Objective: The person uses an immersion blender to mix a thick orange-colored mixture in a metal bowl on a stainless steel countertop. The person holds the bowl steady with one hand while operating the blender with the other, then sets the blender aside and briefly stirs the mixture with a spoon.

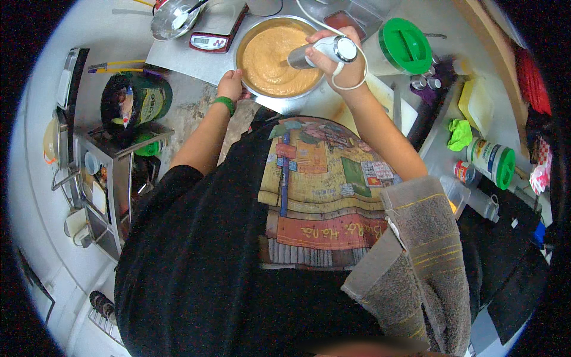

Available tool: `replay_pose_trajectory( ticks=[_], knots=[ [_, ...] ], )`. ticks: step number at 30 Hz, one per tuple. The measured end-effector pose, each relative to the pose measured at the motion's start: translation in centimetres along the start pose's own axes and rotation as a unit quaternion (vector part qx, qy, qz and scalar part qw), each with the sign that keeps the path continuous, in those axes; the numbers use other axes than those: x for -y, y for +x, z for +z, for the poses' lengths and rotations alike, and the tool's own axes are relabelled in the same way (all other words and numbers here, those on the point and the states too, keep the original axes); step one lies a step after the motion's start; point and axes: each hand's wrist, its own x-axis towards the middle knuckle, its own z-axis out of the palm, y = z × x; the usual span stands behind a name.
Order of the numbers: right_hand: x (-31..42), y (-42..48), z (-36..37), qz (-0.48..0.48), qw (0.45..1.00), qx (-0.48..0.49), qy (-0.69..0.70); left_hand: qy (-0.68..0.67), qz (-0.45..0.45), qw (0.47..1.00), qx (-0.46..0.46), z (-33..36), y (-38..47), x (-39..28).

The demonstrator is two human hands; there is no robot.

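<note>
A wide metal bowl (280, 20) stands on the worktop, filled with a thick tan-orange mixture (272, 53) with swirl marks on its surface. My left hand (232, 85) grips the near-left side of the bowl at its rim. In my right hand (353, 69) is a grey and white immersion blender (319, 52), tilted over the right side of the bowl. Its lower end reaches into the mixture, where the tip is hidden. The blender's white cord (366, 67) loops over my right wrist and runs up past the bowl.
Left of the bowl are a dark red kitchen scale (208, 42) and a second metal bowl (163, 27) holding a utensil. Rightward stand a green-lidded container (406, 47), a white cutting board (409, 117) with a knife (397, 107), and a green-lidded tub (488, 159). A black bucket (134, 100) sits lower left.
</note>
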Motion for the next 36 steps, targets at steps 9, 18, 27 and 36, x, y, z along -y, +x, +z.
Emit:
replay_pose_trajectory(
  ticks=[9, 18, 27, 36],
  knots=[
    [1.8, -0.3, 1.6, 0.027, 0.993, -0.023, 0.111, -0.037, -0.027, 0.999, 0.013, 0.1, -1.7, 1.0],
    [3.8, 6.3, 1.9, 0.033, 0.987, -0.133, 0.082, -0.048, -0.038, 0.993, 0.099, -0.6, -1.5, 2.5],
    [5.1, 11.1, 6.9, -0.001, 0.985, -0.171, -0.02, 0.003, -0.048, 0.981, 0.188, -1.6, -0.2, 2.2],
    [0.1, 11.6, 11.4, 0.014, 0.992, -0.122, -0.025, 0.013, -0.058, 0.967, 0.248, -1.7, 1.1, 1.4]
  ],
)
